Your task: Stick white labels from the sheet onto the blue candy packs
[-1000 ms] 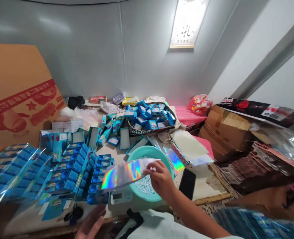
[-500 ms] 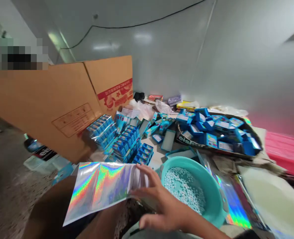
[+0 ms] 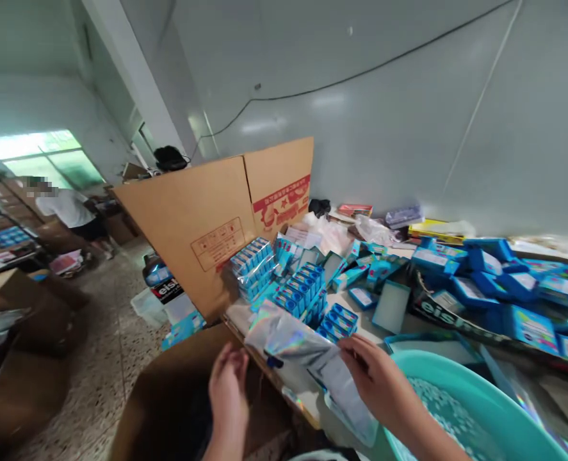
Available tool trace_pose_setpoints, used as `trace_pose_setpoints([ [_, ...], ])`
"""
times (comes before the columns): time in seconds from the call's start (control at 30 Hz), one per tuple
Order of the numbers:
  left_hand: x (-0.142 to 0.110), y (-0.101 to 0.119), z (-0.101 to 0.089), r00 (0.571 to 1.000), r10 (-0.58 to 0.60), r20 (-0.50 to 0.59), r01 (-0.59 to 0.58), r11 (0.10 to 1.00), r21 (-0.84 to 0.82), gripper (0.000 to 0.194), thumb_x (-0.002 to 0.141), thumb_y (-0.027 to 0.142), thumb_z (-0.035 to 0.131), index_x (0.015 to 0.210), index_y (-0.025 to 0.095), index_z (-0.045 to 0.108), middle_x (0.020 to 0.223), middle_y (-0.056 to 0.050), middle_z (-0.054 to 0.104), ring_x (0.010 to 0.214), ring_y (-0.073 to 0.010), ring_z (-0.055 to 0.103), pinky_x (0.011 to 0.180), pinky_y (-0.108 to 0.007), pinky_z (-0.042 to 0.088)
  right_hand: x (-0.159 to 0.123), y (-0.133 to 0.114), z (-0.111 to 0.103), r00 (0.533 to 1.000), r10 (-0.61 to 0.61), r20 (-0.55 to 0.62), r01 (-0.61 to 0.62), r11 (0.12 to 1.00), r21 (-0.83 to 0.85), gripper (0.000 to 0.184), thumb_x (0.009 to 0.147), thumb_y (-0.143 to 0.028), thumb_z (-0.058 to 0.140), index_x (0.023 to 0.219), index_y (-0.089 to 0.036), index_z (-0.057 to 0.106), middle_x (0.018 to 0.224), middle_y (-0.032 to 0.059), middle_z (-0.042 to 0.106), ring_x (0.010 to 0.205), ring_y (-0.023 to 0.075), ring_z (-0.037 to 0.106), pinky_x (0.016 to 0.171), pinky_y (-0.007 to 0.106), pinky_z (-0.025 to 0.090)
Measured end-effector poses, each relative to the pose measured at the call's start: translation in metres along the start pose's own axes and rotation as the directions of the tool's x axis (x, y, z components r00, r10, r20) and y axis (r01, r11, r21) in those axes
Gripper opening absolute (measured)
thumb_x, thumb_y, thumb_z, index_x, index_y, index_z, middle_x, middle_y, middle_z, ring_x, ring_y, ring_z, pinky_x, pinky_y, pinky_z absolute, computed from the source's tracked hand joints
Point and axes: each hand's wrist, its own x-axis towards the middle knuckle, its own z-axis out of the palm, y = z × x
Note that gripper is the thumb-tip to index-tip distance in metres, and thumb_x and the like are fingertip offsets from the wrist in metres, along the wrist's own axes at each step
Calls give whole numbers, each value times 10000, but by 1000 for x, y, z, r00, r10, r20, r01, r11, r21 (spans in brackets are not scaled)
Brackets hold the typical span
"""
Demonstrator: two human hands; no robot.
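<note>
The right hand (image 3: 373,368) pinches the silvery bag (image 3: 305,342), whose length slants from its far left to its near side; the left hand (image 3: 228,384), loosely curled and empty, is apart.

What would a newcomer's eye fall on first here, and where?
Probably the big brown cardboard, rising beside the stacked blue boxes. Next, the silvery film in the right hand, then the turquoise basin of small pale pieces at the picture's lower right.
</note>
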Motion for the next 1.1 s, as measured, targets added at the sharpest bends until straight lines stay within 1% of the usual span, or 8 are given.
trace_pose_setpoints([
  [0.07, 6, 30, -4, 968, 252, -18, -249, 963, 99, 272, 725, 285, 759, 984, 257, 684, 976, 8, 690, 994, -165, 640, 1024, -354, 471, 3, 1, 6, 999, -40, -3, 39, 996, -79, 263, 975, -271, 415, 910, -183, 654, 920, 87, 655, 839, 224, 618, 751, 334, 454],
  [0.1, 4, 44, -2, 866, 439, 240, -496, 814, 301, 239, 797, 286, 718, 1030, 246, 689, 1101, -35, 690, 1085, -200, 623, 1066, -405, 446, 4, -1, 8, 998, -50, 27, 52, 993, -108, 255, 969, -232, 412, 901, -187, 654, 934, 86, 662, 856, 222, 626, 760, 327, 454],
  [0.2, -9, 72, 17, 293, 279, 915, -953, 162, 255, 380, 857, 298, 699, 1233, 300, 643, 1247, -48, 688, 1251, -261, 568, 1202, -561, 238, 11, -16, 11, 989, -44, 140, 73, 976, -206, 254, 949, -152, 430, 861, -197, 665, 895, 65, 692, 844, 205, 642, 736, 293, 436],
  [0.27, -14, 78, 34, 141, 44, 989, -990, -25, 142, 501, 861, 320, 709, 1341, 305, 566, 1267, -47, 695, 1219, -269, 601, 1221, -614, 93, 18, -26, 13, 985, -26, 171, 72, 959, -275, 244, 944, -139, 458, 898, -205, 688, 878, 53, 713, 850, 196, 653, 731, 275, 423],
  [0.5, 13, 70, 37, 101, 21, 995, -966, -239, 103, 422, 893, 152, 609, 1281, 318, 591, 1217, -3, 742, 1145, -304, 655, 1121, -719, -168, 37, -50, 24, 959, -80, 271, 148, 958, -244, 227, 911, -139, 515, 957, -227, 720, 913, 33, 756, 844, 180, 680, 701, 240, 401],
  [0.8, 5, 68, 24, 243, -175, 954, -949, 162, 272, 260, 989, 351, 524, 1207, 283, 648, 1073, -10, 723, 1009, -206, 633, 929, -397, 438, 40, -58, 42, 909, -100, 405, 154, 983, -103, 238, 877, -114, 536, 934, -209, 747, 879, 28, 756, 775, 158, 655, 652, 217, 396],
  [0.93, 11, 65, 16, 358, -171, 918, -920, 101, 378, 288, 942, 494, 573, 1064, 261, 689, 1015, -11, 727, 962, -234, 630, 840, -385, 403, 41, -57, 46, 897, -91, 433, 135, 988, -72, 226, 878, -110, 535, 893, -213, 736, 816, 1, 727, 709, 135, 610, 614, 213, 377],
  [1.1, 9, 59, 8, 309, -178, 934, -945, 56, 323, 315, 1001, 414, 483, 824, 206, 639, 803, -12, 675, 780, -205, 603, 713, -354, 332, 41, -60, 46, 873, -122, 472, 247, 946, -212, 196, 912, -133, 530, 917, -215, 707, 853, 13, 734, 774, 157, 646, 670, 239, 401],
])
